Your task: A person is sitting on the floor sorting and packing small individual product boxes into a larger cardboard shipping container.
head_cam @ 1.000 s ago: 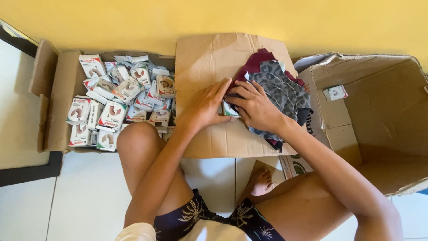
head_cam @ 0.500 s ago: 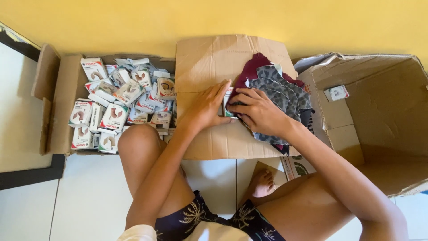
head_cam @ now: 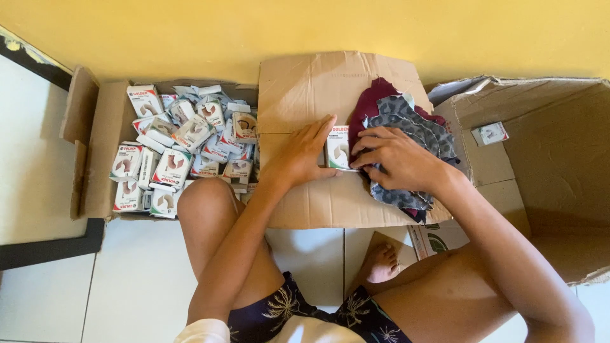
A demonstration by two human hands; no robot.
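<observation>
1. Flat brown cardboard sheet (head_cam: 318, 82) lies on the white tiled floor (head_cam: 127, 286) against the yellow wall (head_cam: 318, 25), and both hands work on top of it.
2. Left hand (head_cam: 302, 155) is spread flat on the sheet, fingertips touching a small white printed carton (head_cam: 338, 147).
3. Right hand (head_cam: 397, 159) presses down on a pile of grey patterned and maroon fabric pieces (head_cam: 406, 117), fingers curled at the carton's other side, so the carton sits between the 2 hands.
4. Open cardboard box on the left (head_cam: 101, 146) is stuffed with lots of the same small white cartons (head_cam: 171, 168).
5. Big open cardboard box on the right (head_cam: 559, 159) holds 1 small carton (head_cam: 490, 133).
</observation>
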